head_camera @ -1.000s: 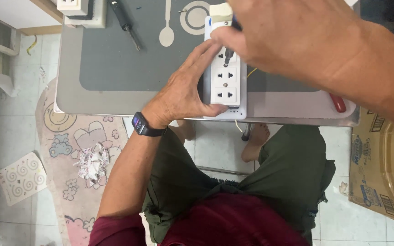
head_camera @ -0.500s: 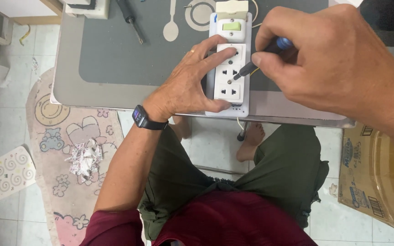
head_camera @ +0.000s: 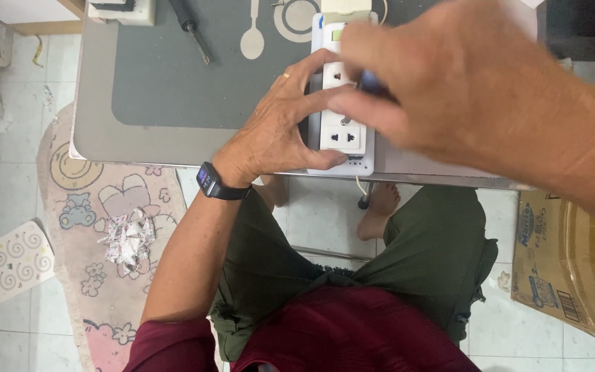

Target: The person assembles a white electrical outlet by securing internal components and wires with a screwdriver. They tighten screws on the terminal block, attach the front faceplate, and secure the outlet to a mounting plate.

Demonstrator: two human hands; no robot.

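A white power strip (head_camera: 342, 138) with several sockets lies on the grey table (head_camera: 173, 89) near its front edge. My left hand (head_camera: 277, 127) clamps the strip from its left side, thumb at the near end and fingers across the top. My right hand (head_camera: 449, 89) hovers over the strip, blurred, gripping a small screwdriver (head_camera: 370, 86) with a blue handle. Its metal tip touches the strip's face between two sockets. A dark watch sits on my left wrist (head_camera: 215, 182).
A second screwdriver (head_camera: 189, 27) with a black handle lies at the table's far side beside a white box (head_camera: 122, 10). A cardboard box (head_camera: 573, 262) stands on the floor at right. A patterned rug (head_camera: 105, 227) lies left of my legs.
My right hand has shifted left and lower over the strip, covering more of it. The screwdriver tip has moved toward the strip's middle. My left hand keeps its hold.
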